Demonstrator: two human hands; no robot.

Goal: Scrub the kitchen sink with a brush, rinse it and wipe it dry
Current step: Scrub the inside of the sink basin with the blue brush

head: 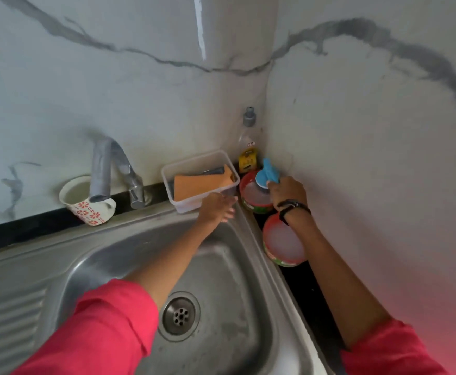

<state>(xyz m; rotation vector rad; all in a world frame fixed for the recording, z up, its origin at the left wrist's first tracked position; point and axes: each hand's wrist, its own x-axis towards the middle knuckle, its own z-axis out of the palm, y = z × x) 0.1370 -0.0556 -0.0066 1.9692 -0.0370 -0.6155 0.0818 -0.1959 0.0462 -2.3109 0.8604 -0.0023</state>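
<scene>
A stainless steel sink [129, 255] fills the lower half of the view, with a round drain [179, 316] in its basin. My right hand [286, 192] grips the blue handle of a scrub brush [267, 175] and presses its head into an open red tub of dish soap [253, 197] at the back right corner. My left hand [217, 208] reaches over the far rim of the sink, fingers spread, holding nothing, just in front of a clear plastic box [191, 204]. An orange cloth [199, 184] lies in that box.
A grey tap [105, 169] curves over the back rim, with a white flowered cup [86, 204] beside it. The tub's red lid [282, 244] lies on the black counter at right. A clear bottle [248, 142] stands in the corner. Marble walls close in behind and right.
</scene>
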